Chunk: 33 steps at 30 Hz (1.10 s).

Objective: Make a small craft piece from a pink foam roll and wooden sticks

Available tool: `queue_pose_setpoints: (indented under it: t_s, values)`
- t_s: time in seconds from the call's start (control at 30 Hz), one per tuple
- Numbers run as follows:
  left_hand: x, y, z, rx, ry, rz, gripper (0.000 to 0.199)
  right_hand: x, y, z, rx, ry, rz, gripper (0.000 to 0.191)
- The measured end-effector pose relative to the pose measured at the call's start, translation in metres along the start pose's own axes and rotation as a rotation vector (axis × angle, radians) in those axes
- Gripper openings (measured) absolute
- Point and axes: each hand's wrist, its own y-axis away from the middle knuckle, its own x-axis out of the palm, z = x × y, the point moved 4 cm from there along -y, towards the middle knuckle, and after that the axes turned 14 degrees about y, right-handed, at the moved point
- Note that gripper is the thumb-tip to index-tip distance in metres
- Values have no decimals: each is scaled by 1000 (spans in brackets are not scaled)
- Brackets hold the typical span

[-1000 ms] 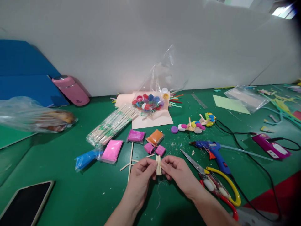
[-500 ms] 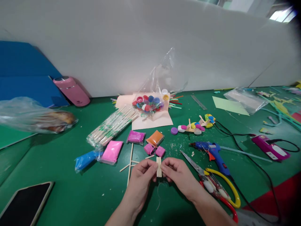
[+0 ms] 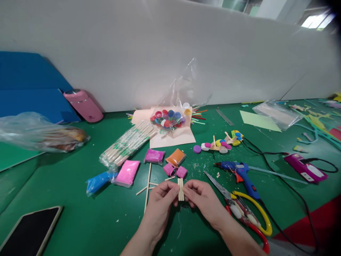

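Note:
Near the bottom middle, my left hand (image 3: 164, 198) and my right hand (image 3: 200, 196) pinch a small bundle of short wooden sticks (image 3: 180, 189) from either side. The pieces stand side by side, pressed together between thumbs and fingers. Just beyond the bundle lie two pink clay pieces (image 3: 182, 172), an orange packet (image 3: 176, 157) and a purple packet (image 3: 154, 156). Loose wooden sticks (image 3: 147, 185) cross each other left of my left hand. A thin strand hangs below the bundle over the green table (image 3: 106, 234).
Scissors (image 3: 259, 209) and a blue glue gun (image 3: 246, 179) lie to the right, with a cable running past. Wrapped chopsticks (image 3: 129, 142), a pink packet (image 3: 127, 173), a blue packet (image 3: 98, 183) and a phone (image 3: 30, 231) are left. Bottle caps (image 3: 170, 117) in a clear bag sit behind.
The view has shifted very slightly. Both hands still pinch the stick bundle in almost the same place.

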Motion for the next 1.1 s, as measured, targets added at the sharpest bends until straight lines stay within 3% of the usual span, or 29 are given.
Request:
queue_pose_setpoints:
  t_s: [0.27, 0.53, 0.83, 1.0, 1.1]
  values:
    - [2, 1, 0, 0, 22, 11, 13, 0, 1, 4, -8, 30, -4, 28]
    - [3, 0, -1, 35, 86, -63, 8, -1, 4, 5, -70, 116, -72, 19]
    - [7, 4, 1, 69, 134, -68, 5, -1, 18, 21, -328, 702, -276, 14]
    - [16, 9, 1, 124, 70, -66, 5, -4, 23, 23, -360, 801, -338, 10]
    - [15, 14, -4, 152, -107, -93, 7, -9, 23, 22, -354, 764, -336, 10]
